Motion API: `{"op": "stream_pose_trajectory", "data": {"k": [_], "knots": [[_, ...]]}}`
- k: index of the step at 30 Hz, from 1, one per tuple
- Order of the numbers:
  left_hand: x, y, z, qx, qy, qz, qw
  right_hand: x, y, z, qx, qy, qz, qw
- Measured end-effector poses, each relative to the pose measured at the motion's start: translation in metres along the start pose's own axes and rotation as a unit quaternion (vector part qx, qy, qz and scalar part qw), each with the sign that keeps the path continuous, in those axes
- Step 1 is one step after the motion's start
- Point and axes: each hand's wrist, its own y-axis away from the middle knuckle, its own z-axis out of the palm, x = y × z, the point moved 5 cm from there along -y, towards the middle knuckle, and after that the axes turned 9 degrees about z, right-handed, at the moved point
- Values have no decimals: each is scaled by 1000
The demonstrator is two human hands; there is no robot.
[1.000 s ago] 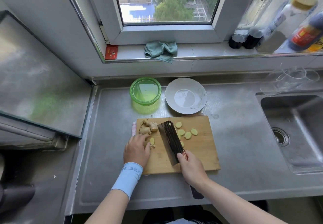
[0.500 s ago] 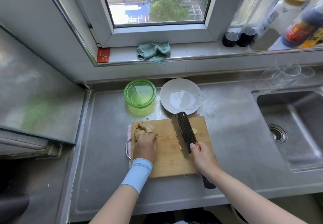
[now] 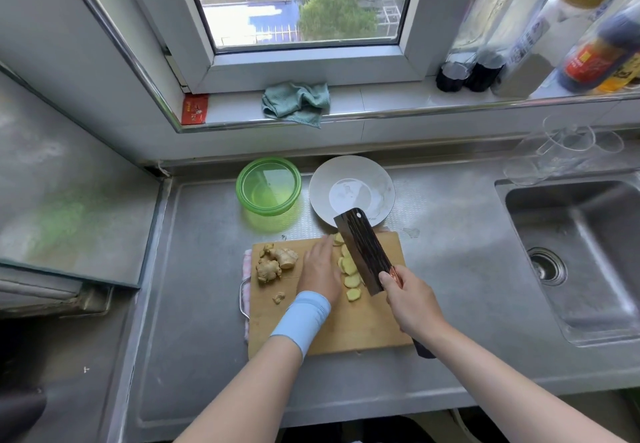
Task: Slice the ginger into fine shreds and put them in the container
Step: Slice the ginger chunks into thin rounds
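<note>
We line up ginger slices (image 3: 349, 268) for shredding
Our left hand (image 3: 320, 271) lies flat on the cutting board (image 3: 363, 330), fingers (image 3: 322, 247) straight and together against the slices; our right hand (image 3: 412, 300) grips the cleaver (image 3: 363, 252), tilted over them. The ginger root (image 3: 275, 262) sits at the board's left, the green container (image 3: 268, 188) behind on the surface. Next, we judge: stack the slices and cut thin strips

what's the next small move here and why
Probably bring the dark patterned cleaver in the right hand down across the pale yellow ginger slices, steadied by the flat left hand: they lie lined up between hand and blade, not yet shredded.
</note>
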Motion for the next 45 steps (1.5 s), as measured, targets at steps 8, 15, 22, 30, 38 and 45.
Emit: {"op": "stream_pose_trajectory", "data": {"k": [8,15,22,30,38,45], "knots": [[-2,-18,1,-60,-1,-22,998,3,-9,-29,36,-13,-5,999],[4,8,2,-37,-38,53,997,1,-9,-35,20,3,-10,1000],[0,17,8,-96,-92,-19,991,-3,-13,-51,69,63,-24,995],[26,2,22,-68,-54,50,995,5,-22,-71,88,125,-35,988],[53,10,44,-8,-173,131,976,12,-21,-69,70,123,-49,989],[6,18,-24,102,-86,84,988,-8,-13,-53,30,142,-79,986]]}}
